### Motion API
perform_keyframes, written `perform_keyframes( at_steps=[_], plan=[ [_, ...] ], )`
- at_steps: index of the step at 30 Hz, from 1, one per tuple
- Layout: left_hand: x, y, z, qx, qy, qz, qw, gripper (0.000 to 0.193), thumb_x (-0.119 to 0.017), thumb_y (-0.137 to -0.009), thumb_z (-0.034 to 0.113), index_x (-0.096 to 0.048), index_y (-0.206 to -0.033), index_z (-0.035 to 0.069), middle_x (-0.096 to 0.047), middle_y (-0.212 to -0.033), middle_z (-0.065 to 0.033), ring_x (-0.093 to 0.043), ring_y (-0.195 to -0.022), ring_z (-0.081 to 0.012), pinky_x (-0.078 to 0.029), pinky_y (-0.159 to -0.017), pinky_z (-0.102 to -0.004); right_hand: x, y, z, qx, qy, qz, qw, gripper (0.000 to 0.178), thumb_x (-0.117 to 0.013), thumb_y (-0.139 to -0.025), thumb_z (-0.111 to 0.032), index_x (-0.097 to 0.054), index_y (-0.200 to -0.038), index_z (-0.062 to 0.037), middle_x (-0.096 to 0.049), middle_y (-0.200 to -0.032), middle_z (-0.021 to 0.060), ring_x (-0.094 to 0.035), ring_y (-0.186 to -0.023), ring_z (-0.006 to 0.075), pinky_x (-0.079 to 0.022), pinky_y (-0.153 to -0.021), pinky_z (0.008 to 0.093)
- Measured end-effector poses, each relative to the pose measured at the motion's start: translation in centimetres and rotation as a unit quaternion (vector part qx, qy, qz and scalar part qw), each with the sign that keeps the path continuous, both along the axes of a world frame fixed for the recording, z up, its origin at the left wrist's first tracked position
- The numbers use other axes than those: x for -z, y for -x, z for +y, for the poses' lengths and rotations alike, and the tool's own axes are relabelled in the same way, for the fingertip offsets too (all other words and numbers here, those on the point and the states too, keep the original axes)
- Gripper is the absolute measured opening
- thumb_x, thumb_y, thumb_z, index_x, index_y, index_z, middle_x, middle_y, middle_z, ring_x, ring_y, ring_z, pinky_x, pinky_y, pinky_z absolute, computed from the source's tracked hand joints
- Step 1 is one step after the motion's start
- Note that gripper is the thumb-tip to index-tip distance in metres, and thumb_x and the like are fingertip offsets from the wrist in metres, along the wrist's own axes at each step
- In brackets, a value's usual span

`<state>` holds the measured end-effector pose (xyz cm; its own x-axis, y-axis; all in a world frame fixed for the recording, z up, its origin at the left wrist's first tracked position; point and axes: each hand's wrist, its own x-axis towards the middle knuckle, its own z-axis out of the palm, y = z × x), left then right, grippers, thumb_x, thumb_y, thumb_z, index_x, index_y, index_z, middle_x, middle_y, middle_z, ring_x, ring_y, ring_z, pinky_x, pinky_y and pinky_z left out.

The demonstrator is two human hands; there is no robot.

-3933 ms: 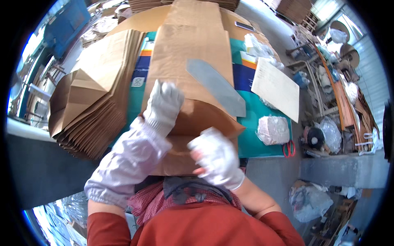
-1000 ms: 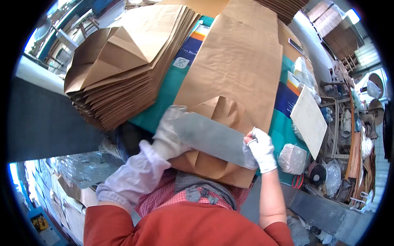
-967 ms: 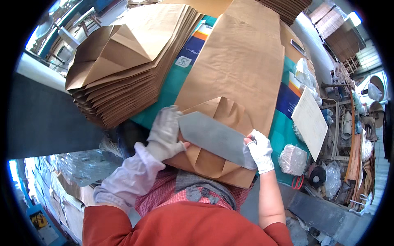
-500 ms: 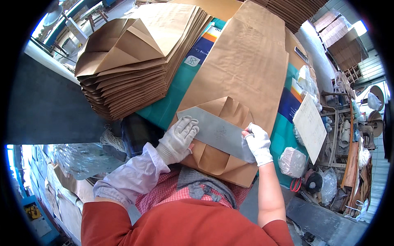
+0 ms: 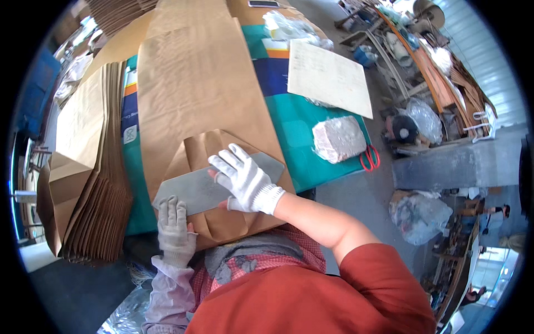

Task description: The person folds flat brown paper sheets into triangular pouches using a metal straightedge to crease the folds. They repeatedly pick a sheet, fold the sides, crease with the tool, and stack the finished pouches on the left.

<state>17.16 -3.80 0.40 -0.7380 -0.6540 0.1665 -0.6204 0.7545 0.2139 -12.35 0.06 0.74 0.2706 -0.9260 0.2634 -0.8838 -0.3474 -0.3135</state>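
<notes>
A long grey flat plate (image 5: pixel 194 188) with pointed ends lies across the folded bottom end of a brown paper bag (image 5: pixel 194 94). My left hand (image 5: pixel 176 231), in a white knit glove, rests at the plate's left end with its fingers stretched out. My right hand (image 5: pixel 243 179), gloved too with bare fingertips showing, lies over the right half of the plate, fingers spread. Creased flaps of the bag show above and below the plate. More paper lies under this bag.
A thick stack of folded brown bags (image 5: pixel 92 183) stands at the left. On the green sheet (image 5: pixel 300 139) to the right are a white board (image 5: pixel 329 75), a plastic-wrapped block (image 5: pixel 339 139) and red-handled scissors (image 5: pixel 370 158). Clear plastic (image 5: pixel 295 28) and a phone (image 5: pixel 263 4) lie farther back.
My view has swung to the right. My right hand has let go of the plate's right end and now lies flat on it. My left hand stays by the left end.
</notes>
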Motion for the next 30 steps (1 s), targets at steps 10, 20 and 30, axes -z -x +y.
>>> perform_keyframes(
  at_steps=[10,20,30],
  plan=[
    [0.0,0.2,-0.4,0.01,0.007,-0.039,0.999,0.065,-0.07,-0.079,0.01,-0.056,-0.142,0.003,-0.046,-0.155,-0.0249,-0.039,-0.145,-0.0501,-0.036,-0.118,-0.0577,0.2,0.6,-0.1,-0.007,-0.043,0.045,0.998,0.087,-0.073,-0.08,-0.063,-0.058,-0.143,-0.005,-0.046,-0.158,0.0184,-0.037,-0.149,0.0388,-0.021,-0.128,0.0548],
    [-0.7,1.3,0.3,-0.001,-0.001,-0.036,0.999,0.062,-0.069,-0.075,0.007,-0.059,-0.136,0.001,-0.049,-0.151,-0.0253,-0.042,-0.142,-0.0484,-0.037,-0.117,-0.0566,0.4,1.0,0.3,-0.014,-0.06,0.048,0.997,0.086,-0.067,-0.085,-0.066,-0.057,-0.146,-0.0062,-0.045,-0.159,0.017,-0.034,-0.151,0.0374,-0.018,-0.129,0.0531],
    [-3.8,3.1,-2.7,0.135,-0.009,-0.057,0.989,0.052,-0.072,-0.062,0.022,-0.065,-0.11,0.002,-0.064,-0.129,-0.018,-0.06,-0.118,-0.0376,-0.051,-0.097,-0.047,3.4,5.4,2.0,-0.024,0.048,-0.194,0.98,0.041,-0.077,-0.071,-0.004,-0.074,-0.111,-0.0089,-0.071,-0.128,0.0104,-0.063,-0.125,0.0351,-0.038,-0.122,0.053]
  ],
)
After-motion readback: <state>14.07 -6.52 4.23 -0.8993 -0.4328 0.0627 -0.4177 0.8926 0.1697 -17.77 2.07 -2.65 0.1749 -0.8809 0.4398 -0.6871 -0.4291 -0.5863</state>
